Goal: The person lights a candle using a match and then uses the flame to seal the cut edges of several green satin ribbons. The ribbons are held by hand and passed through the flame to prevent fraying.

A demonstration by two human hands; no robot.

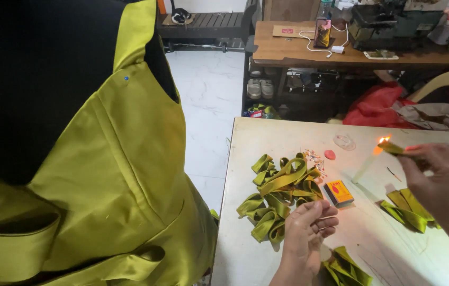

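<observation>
We see our right hand [436, 182] raised over the pale table [288, 132], its fingers pinched shut on the end of an olive-green ribbon strip [394, 148], whose free tip sits right at the flame [384, 140] of a thin white candle [365, 168] that stands tilted on the tabletop. Our left hand [306, 230] rests lower, near the table's middle, fingers curled loosely inward with the palm turned up; we cannot tell whether anything lies within them, though they touch the near edge of a heap of folded olive-green ribbon loops [280, 193]. Just beside that heap, to its right, lies an orange and yellow matchbox [339, 193], and behind the heap we see a small scatter of matchsticks [314, 158] with a little red disc [330, 154] close by. Under our right hand a few more folded green strips [407, 209] lie flat, and another bunch of green pieces [346, 267] sits at the table's near edge, below our left wrist. To the left, well apart from the table, stands a dress form wearing a yellow-green satin garment [108, 180] over black, with a blue-headed pin [126, 79] near the shoulder. Beyond the white floor we see a wooden workbench [288, 50] carrying a sewing machine [388, 24] and a phone [322, 33].
</observation>
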